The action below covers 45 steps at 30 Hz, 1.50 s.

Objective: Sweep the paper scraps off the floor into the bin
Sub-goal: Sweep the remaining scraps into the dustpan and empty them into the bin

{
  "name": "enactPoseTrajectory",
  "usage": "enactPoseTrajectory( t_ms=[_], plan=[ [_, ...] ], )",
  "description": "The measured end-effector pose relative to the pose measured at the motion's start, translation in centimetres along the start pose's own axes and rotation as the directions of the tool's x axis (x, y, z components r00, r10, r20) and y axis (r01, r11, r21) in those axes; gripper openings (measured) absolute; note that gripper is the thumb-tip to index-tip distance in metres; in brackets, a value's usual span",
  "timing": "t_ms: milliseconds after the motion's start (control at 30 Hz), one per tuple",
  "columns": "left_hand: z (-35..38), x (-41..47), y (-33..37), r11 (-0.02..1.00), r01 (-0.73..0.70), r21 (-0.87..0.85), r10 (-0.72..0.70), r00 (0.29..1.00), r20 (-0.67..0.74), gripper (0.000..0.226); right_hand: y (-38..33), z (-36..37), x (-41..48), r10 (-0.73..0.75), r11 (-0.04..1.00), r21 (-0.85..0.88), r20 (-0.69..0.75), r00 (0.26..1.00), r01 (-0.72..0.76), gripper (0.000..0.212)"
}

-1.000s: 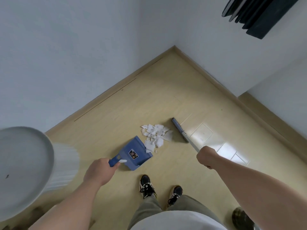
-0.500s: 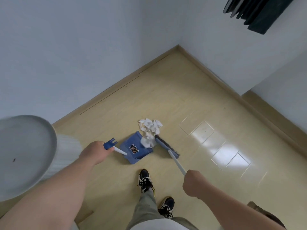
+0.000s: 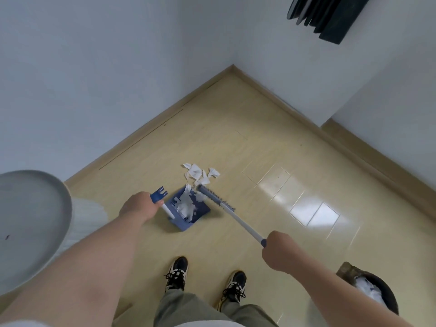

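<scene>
A blue dustpan (image 3: 200,217) rests on the yellow floor with its mouth tipped up, and white paper scraps (image 3: 188,204) lie inside it. More paper scraps (image 3: 199,174) lie loose on the floor just beyond the pan. My left hand (image 3: 139,206) grips the dustpan's blue and white handle. My right hand (image 3: 279,251) grips the white broom handle (image 3: 243,224). The broom's grey head (image 3: 215,198) sits at the pan's far right edge, touching the loose scraps. A dark bin (image 3: 387,300) holding white paper stands at the lower right, partly hidden behind my right arm.
A round grey-white table top (image 3: 28,227) fills the left edge. White walls meet in a corner ahead, with wooden skirting (image 3: 283,102) along them. A dark ribbed panel (image 3: 328,15) hangs on the right wall. My two shoes (image 3: 205,282) stand just behind the pan.
The broom swept left into the pile and pushed part of the scraps into the dustpan. The pan's handle rose, so its inside now shows with paper in it. Fewer scraps lie on the floor.
</scene>
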<state>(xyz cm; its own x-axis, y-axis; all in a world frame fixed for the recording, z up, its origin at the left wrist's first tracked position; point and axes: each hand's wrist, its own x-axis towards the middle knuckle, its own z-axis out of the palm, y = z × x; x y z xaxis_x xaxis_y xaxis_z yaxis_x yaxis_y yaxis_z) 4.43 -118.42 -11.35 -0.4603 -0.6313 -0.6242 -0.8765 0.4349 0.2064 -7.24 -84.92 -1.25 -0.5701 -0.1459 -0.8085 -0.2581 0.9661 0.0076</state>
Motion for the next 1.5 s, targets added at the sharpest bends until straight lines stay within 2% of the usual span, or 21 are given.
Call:
enactPoseTrajectory(
  t_ms=[167,300,400,500,600,733,833,933,1100,1167,1300,1433,1500],
  plan=[
    [-2.3,0.8,-3.1,0.998,-0.062,-0.017,0.063,0.997,0.048,0.044,-2.5,0.4,-0.5,0.152,0.97,0.195,-0.025,0.988,-0.144,0.013],
    [-2.8,0.7,-6.2,0.996,-0.087,-0.007,0.087,0.994,0.073,0.043,-5.7,1.2,0.2,0.206,0.957,0.22,-0.058,0.977,-0.189,0.01],
    [-3.0,0.7,-7.9,0.996,-0.074,-0.052,0.076,0.997,0.023,0.038,-9.0,1.3,1.2,0.215,0.959,0.204,-0.073,0.974,-0.197,0.01],
    [-2.5,0.5,-9.0,0.996,-0.048,-0.075,0.045,0.998,-0.041,0.036,-12.2,1.1,2.8,0.237,0.959,0.18,-0.075,0.969,-0.221,0.021],
    [-1.8,0.7,-9.8,0.997,-0.028,-0.077,0.023,0.997,-0.071,0.037,-15.5,0.9,5.0,0.197,0.976,0.106,-0.058,0.979,-0.19,0.027],
    [-1.4,1.2,-9.6,0.994,-0.05,-0.094,0.042,0.996,-0.081,0.037,-18.3,0.7,6.9,0.073,0.989,-0.127,0.001,0.997,-0.072,0.032],
    [-1.8,1.8,-9.5,0.995,-0.041,-0.089,0.036,0.997,-0.061,0.035,-19.4,1.9,6.2,0.004,0.955,-0.295,0.068,0.998,0.016,0.034],
    [-2.1,1.7,-9.6,0.994,-0.045,-0.1,0.041,0.998,-0.039,0.035,-19.8,3.6,4.2,-0.04,0.917,-0.39,0.106,0.994,0.078,0.033],
    [-2.4,1.0,-9.8,0.992,-0.051,-0.117,0.047,0.998,-0.033,0.037,-18.8,4.4,0.7,-0.025,0.959,-0.275,0.132,0.991,0.061,0.025],
    [-2.4,0.8,-9.9,0.992,-0.051,-0.113,0.047,0.998,-0.039,0.037,-18.4,3.8,-0.6,-0.005,0.981,-0.191,0.08,0.997,0.02,0.014],
    [-2.6,0.9,-9.8,0.993,-0.058,-0.106,0.055,0.998,-0.034,0.037,-17.2,2.4,-2.3,0.014,0.998,-0.068,0.02,1.0,-0.012,0.022],
    [-2.6,0.9,-9.6,0.992,-0.066,-0.103,0.062,0.997,-0.04,0.036,-16.9,1.4,-2.9,0.018,1.0,-0.01,-0.046,0.999,-0.018,0.01],
    [-2.5,1.0,-9.5,0.993,-0.059,-0.105,0.055,0.998,-0.044,0.037,-17.6,0.7,-2.2,0.021,1.0,0.005,-0.083,0.996,-0.021,0.014]
  ],
)
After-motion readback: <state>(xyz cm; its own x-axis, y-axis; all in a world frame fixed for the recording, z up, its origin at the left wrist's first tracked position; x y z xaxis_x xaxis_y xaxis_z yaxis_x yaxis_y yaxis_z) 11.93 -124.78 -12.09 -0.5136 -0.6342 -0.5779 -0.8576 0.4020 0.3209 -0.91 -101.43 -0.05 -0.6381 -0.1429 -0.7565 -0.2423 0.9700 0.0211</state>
